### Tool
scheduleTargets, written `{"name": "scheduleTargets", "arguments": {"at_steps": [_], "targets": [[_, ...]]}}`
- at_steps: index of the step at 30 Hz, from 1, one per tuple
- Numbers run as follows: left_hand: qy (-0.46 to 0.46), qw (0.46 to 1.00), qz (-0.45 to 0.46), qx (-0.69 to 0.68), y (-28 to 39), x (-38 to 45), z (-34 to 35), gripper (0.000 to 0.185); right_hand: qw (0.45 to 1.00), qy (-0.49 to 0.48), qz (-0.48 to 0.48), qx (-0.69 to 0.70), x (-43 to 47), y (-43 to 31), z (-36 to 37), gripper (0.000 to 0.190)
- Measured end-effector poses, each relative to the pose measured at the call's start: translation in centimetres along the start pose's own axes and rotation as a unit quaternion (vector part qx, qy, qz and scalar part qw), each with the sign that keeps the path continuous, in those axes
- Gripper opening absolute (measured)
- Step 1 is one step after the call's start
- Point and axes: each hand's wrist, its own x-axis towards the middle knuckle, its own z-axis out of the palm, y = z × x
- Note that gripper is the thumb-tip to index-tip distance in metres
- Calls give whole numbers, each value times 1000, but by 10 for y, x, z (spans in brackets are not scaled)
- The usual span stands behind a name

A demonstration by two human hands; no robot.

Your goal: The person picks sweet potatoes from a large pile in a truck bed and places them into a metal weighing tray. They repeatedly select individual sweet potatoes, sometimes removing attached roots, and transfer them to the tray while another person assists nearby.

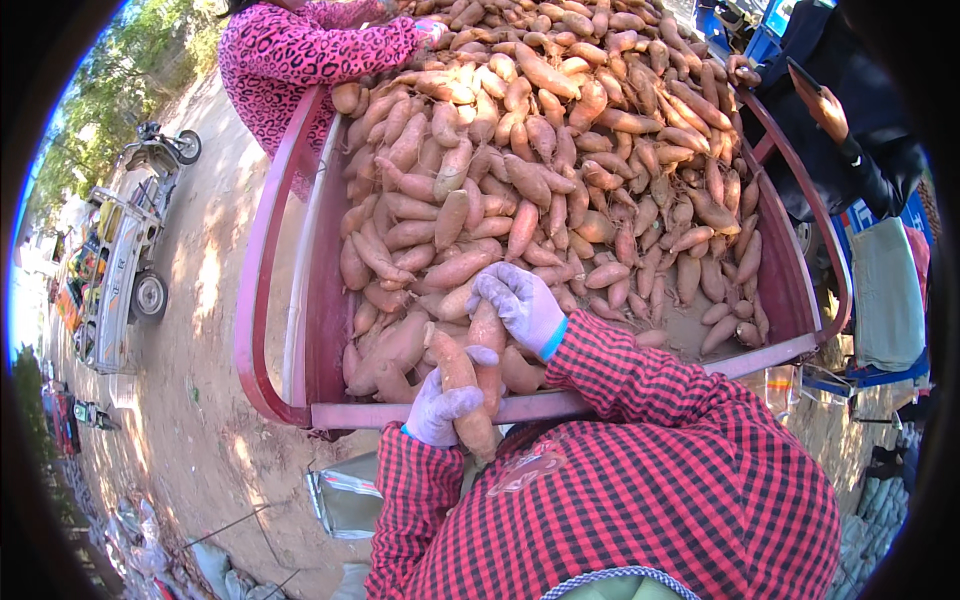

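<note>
My left hand [442,409], in a pale purple work glove, grips a long sweet potato [456,367] in front of the cart's near rail. A second sweet potato [488,337] stands upright just beside it. One left fingertip lies over this second root. My right hand [521,304], gloved alike with a blue cuff, has its bent fingers at the second root's upper end. Some of its fingertips are hidden from this angle. Beyond both hands a large heap of sweet potatoes [540,172] fills much of the red metal cart bed [322,337].
The cart's near rail [540,409] runs below my forearms, with curved side rails [259,262] beside it. One person in a pink leopard-print sleeve [352,52] reaches into the heap. Another in dark clothing [870,112] holds a flat device at right. A cargo tricycle [124,255] stands left.
</note>
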Motion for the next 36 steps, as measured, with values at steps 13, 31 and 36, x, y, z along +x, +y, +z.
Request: {"name": "scheduleTargets", "arguments": {"at_steps": [13,31,36], "targets": [[96,906,411,-27,-126,-232,-211,79,865,-232,118,-428,-38,-19,-36,55],[458,851,67,-247,-256,-211,-363,73,742,-284,158,-587,-27,78,-80,39],[517,791,67,-320,-292,-240,-335,71,856,-185,298,-380,-53,68,-106,45]]}}
